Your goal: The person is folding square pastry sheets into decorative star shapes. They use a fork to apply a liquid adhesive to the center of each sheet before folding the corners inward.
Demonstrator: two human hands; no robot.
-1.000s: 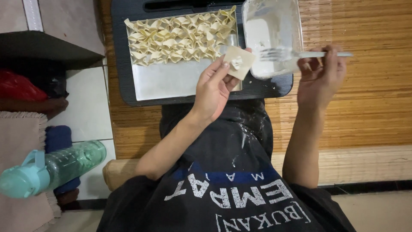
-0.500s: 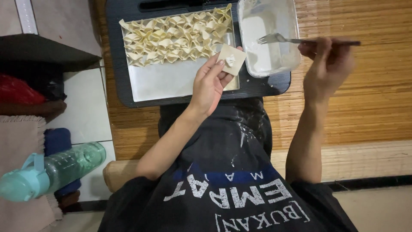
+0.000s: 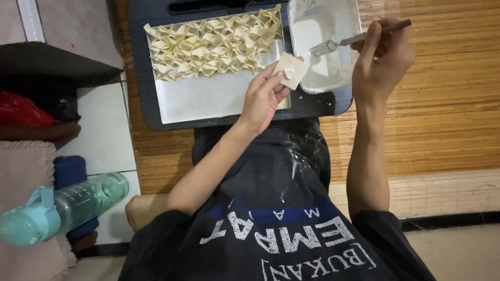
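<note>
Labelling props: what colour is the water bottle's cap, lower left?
Pale turquoise; the bottle itself is clear green-tinted plastic. It shows in the head view.

Sq. wrapper [image 3: 290, 70] w/ filling dab, flat; fork [image 3: 359, 38] tilted above.

The fork [image 3: 344, 41] is dull grey metal. The container [image 3: 333, 21] beside it looks like smeared, cloudy plastic. The tray [image 3: 208, 99] has a matt, brushed-metal sheen, set on a black textured plastic board [image 3: 156, 117]. The wrapper [image 3: 290, 70] is pale, floury dough, soft and matt. The mat [image 3: 448, 104] is ribbed woven bamboo. The bottle [image 3: 67, 205] is glossy translucent green plastic.
</note>
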